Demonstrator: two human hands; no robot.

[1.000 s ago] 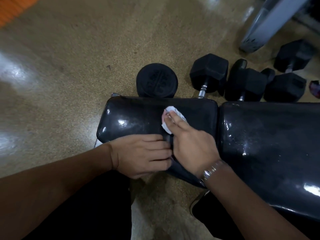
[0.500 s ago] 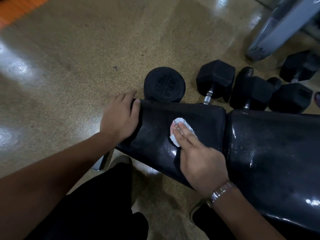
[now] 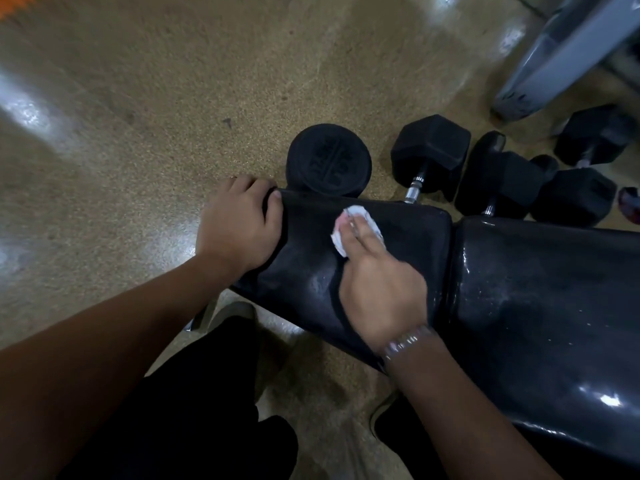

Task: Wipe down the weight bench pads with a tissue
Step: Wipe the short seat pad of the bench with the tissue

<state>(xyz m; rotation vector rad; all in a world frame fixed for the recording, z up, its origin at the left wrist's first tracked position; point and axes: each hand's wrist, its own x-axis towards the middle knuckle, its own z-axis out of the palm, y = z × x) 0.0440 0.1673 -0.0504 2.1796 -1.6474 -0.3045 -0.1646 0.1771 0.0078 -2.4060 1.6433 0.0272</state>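
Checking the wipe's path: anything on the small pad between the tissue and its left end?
Only the left hand, gripping that end of the small pad; between it and the tissue under the right hand, nothing visible.

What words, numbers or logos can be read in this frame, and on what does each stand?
None can be read.
The round black rubber dumbbell end beyond the small black bench pad bears raised marks, too blurred to read.
The hexagonal black dumbbells show no legible marks.

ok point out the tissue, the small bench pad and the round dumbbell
tissue [image 3: 360, 213]: head view, white upper edge
small bench pad [image 3: 412, 233]: head view, bare top surface
round dumbbell [image 3: 329, 161]: head view, embossed end face
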